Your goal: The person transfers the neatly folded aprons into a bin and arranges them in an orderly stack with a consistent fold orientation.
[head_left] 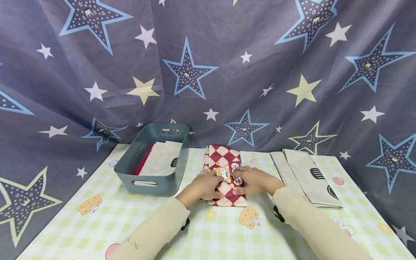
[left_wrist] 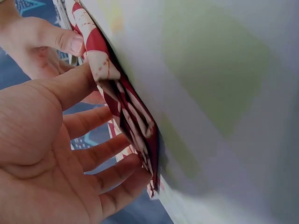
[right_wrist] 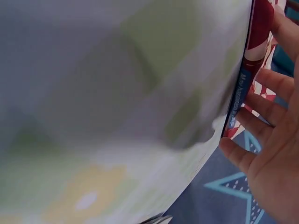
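Plainly, the folded cloth shows red-and-cream diamonds.

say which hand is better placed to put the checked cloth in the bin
Likely the left hand: it touches the checked cloth on the side nearer the bin; the right hand is farther off.

Both arms: plain pale-cream long sleeves, matte fabric, loose fit, soft creases. Left sleeve has thin grey marks on the forearm, look like an A and an X. Right sleeve unmarked where visible. Small black fitting on inner edge of left sleeve, matching black fitting on the right, near the cuff; detail too small to read. Left hand and right hand bare.
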The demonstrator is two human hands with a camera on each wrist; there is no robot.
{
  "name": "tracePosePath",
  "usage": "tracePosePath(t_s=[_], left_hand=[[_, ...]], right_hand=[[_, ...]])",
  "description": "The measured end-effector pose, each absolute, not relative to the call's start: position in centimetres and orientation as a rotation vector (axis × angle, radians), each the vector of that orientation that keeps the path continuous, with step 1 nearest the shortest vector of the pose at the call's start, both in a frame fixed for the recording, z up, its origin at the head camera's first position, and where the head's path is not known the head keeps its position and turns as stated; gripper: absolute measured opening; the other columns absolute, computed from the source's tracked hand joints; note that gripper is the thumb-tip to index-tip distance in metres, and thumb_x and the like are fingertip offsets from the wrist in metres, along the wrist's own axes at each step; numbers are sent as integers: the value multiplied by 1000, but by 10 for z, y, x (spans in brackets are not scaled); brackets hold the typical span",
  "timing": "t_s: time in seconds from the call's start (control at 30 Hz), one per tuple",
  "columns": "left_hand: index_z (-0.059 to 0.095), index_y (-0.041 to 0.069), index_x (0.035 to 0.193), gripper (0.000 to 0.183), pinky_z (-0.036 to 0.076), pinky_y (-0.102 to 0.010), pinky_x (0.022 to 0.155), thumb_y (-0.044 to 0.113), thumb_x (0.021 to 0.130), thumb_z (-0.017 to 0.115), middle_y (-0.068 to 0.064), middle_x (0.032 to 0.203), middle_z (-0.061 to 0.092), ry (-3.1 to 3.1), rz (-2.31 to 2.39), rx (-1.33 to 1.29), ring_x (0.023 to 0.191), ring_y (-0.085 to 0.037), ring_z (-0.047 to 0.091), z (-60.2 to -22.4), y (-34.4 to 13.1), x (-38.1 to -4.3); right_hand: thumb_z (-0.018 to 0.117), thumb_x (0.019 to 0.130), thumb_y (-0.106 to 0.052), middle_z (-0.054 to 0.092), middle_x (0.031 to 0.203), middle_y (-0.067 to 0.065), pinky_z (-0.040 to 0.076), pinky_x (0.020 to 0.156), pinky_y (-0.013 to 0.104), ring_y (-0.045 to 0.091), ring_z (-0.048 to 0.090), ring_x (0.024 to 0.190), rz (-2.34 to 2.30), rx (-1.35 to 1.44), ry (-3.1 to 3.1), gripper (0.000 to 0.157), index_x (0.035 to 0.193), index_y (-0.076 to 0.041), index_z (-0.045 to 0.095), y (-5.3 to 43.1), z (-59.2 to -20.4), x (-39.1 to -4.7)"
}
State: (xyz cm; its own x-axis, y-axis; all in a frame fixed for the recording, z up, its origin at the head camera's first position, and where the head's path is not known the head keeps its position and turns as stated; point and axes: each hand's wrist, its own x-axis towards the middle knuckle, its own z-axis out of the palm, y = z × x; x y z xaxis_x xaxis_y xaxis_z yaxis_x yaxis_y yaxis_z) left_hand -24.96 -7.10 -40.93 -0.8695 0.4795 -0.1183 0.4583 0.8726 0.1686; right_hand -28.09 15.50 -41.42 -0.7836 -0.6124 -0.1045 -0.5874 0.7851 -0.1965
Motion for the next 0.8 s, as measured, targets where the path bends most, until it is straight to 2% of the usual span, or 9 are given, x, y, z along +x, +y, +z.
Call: tracePosePath(t_s=[0.2, 0.3, 0.43, 0.57, 0.67, 0.8], left_hand=[[62, 21, 141, 55, 46, -41, 91, 44, 92, 75, -4, 127, 56, 2882, 175, 746, 107, -22, 46, -407, -60, -248], [62, 21, 141, 56, 46, -41, 92, 44, 92, 75, -4, 128, 56, 2879, 175, 738, 108, -22, 46, -407, -60, -248], [64, 21, 139, 53, 46, -40, 91, 44, 92, 76, -3, 125, 58, 2885, 201, 748, 105, -21, 46, -408, -62, -251], [66, 20, 135, 49, 44, -43, 98, 41, 92, 76, -6, 127, 58, 2900, 248, 742, 111, -24, 48, -409, -66, -255], [66, 19, 135, 47, 42, -48, 103, 41, 93, 74, -9, 134, 57, 2910, 276, 720, 118, -29, 48, -409, -69, -258], [63, 17, 137, 50, 44, -51, 101, 43, 95, 71, -13, 137, 54, 2922, 322, 659, 117, -32, 47, -410, -72, -262]], right_hand=[[75, 91, -45, 47, 154, 17, 34, 115, 58, 40, 40, 143, -286, -984, 2815, 71, 148, -10, 54, 169, -414, -279], [76, 91, -41, 48, 152, 20, 34, 115, 58, 42, 42, 142, -368, -1010, 2807, 69, 146, -5, 55, 171, -415, -280], [74, 93, -30, 54, 145, 23, 35, 115, 56, 42, 47, 138, -500, -1042, 2827, 56, 138, 2, 61, 173, -417, -283], [70, 97, -25, 57, 140, 22, 36, 115, 54, 40, 50, 135, -553, -1031, 2883, 46, 133, 2, 63, 177, -421, -285], [70, 97, -26, 58, 140, 21, 35, 115, 54, 41, 49, 135, -575, -977, 2919, 47, 135, 2, 62, 180, -424, -286], [72, 96, -26, 60, 139, 23, 35, 114, 56, 44, 50, 134, -630, -888, 2966, 54, 138, 5, 58, 182, -427, -289]])
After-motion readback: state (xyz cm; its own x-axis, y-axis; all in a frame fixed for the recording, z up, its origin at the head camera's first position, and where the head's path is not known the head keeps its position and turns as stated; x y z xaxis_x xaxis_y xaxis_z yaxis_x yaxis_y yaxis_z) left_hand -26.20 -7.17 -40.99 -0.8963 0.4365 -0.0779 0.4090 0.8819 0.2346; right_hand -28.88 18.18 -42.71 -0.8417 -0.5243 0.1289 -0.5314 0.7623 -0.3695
